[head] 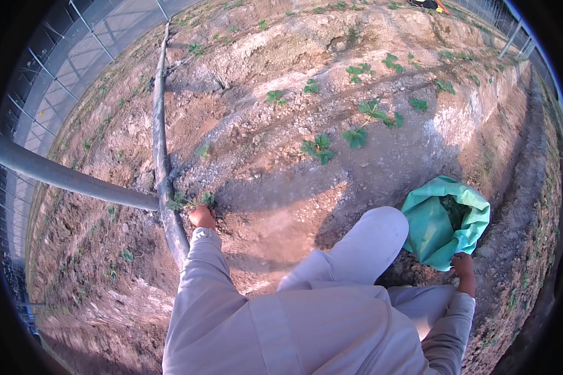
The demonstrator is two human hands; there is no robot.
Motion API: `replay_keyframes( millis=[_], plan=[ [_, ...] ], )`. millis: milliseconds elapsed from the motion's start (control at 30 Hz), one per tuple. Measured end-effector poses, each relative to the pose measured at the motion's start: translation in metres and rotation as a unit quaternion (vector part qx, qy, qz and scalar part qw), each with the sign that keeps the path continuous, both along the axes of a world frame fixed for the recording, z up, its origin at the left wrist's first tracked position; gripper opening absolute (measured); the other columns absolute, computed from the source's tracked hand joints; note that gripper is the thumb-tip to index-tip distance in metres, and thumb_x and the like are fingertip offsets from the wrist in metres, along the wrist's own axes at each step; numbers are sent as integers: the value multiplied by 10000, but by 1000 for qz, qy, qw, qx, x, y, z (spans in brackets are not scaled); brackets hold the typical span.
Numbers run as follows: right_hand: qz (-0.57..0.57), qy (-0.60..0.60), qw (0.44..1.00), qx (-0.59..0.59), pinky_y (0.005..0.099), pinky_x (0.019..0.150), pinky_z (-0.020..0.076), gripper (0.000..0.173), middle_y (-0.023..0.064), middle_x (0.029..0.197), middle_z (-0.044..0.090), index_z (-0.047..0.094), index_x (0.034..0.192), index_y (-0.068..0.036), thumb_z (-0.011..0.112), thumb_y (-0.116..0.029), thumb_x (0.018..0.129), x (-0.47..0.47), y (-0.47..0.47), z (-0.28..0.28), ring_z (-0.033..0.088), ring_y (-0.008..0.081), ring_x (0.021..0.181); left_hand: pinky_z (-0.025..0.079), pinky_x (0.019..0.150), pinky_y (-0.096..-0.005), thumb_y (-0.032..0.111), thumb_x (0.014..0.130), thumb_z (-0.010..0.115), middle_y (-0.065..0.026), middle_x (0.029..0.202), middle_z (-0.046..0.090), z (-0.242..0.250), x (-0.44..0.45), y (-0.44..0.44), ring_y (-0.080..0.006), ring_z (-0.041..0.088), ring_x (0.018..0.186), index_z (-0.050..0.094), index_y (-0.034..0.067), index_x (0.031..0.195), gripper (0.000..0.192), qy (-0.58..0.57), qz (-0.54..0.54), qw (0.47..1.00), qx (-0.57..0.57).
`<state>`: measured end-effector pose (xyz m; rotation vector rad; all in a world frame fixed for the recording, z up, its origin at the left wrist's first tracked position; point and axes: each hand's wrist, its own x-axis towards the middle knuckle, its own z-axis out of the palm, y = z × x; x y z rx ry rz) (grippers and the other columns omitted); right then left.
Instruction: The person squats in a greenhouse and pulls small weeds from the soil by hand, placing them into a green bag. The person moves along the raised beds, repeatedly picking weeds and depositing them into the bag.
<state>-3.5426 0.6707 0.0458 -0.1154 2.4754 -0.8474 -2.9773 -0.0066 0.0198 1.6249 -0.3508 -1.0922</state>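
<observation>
At the foot of a small broad-leaved plant (178, 201), my left hand (202, 217) has its fingers curled round the stems, close beside a long dark pipe (160, 117). Leaves show on both sides of the fist; the fingertips are hidden. On the other side, my right hand (463, 265) pinches the near edge of a green woven sack (427, 229). The sack stands on the soil by my bent knee (384, 229), its mouth rolled out and gaping. Dark green leafy matter (455, 211) lies inside it, partly in shadow.
A thick metal post (75, 176) rises at the left beside the pipe. Several low leafy plants (321, 149) grow along the raised soil bed (272, 136). A furrow (511, 159) runs down the right. Part of another person (427, 4) shows at the top edge.
</observation>
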Motion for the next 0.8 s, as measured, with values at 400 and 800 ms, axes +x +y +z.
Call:
replay_keyframes(
  millis=[400,800],
  plan=[
    [22,327,925,-193,303,665,472,259,111,821,643,604,1091,13,585,-107,863,60,-113,70,594,179,708,431,434,-220,116,865,622,-3,675,537,102,-139,80,-67,464,517,558,23,792,134,-133,-364,874,-292],
    [-32,-154,856,-492,256,711,490,323,110,918,646,540,1090,37,464,-251,968,196,-305,115,609,142,782,491,695,-396,127,831,590,-163,913,639,131,-286,281,-341,629,801,620,44,991,182,-149,-773,487,-379]
  ],
)
